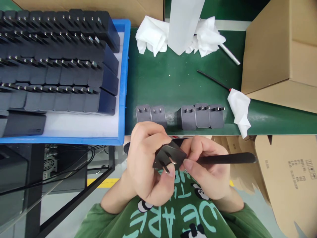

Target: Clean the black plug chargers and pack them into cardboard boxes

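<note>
Left hand (146,162) grips a dark-grey, block-shaped plastic adapter (170,152) with two metal prongs (171,160), before the green printed shirt (178,215).
Right hand (210,173) holds a slim black flat tool (228,158) beside it; steady support and light pressure should suit this close work.

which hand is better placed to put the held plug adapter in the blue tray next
Probably the left: the left hand grips the plug adapter and is nearer the blue tray, while the right hand holds a black tool.
</note>
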Demonstrator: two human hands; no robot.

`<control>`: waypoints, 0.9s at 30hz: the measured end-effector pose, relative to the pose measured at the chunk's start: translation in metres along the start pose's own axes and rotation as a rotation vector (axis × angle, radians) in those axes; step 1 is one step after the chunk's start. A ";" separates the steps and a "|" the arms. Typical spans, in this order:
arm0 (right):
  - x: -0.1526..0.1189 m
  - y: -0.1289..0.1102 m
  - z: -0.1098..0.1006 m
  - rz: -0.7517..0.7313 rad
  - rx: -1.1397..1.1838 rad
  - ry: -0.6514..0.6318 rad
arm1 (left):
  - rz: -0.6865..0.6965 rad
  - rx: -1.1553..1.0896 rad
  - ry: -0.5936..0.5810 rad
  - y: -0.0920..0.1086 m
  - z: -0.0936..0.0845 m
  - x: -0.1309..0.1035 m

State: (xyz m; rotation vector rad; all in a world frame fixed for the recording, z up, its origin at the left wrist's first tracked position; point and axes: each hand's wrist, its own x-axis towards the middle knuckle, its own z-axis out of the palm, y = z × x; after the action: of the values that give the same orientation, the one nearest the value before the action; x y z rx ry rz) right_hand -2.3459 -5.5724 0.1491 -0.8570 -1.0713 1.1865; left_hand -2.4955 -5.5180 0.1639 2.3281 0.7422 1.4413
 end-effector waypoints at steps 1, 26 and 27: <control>0.000 0.000 0.000 0.001 0.007 -0.009 | -0.003 -0.002 -0.005 0.000 -0.001 0.000; -0.019 -0.031 -0.008 -0.355 -0.351 -0.007 | -0.114 -0.088 0.165 0.001 -0.003 -0.009; -0.020 -0.031 -0.005 -0.348 -0.353 0.009 | -0.107 -0.087 0.162 0.001 -0.003 -0.009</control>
State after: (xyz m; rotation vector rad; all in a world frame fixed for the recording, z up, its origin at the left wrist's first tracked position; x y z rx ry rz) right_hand -2.3326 -5.5978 0.1733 -0.8963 -1.3837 0.7127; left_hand -2.5016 -5.5236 0.1590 2.0931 0.8160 1.5943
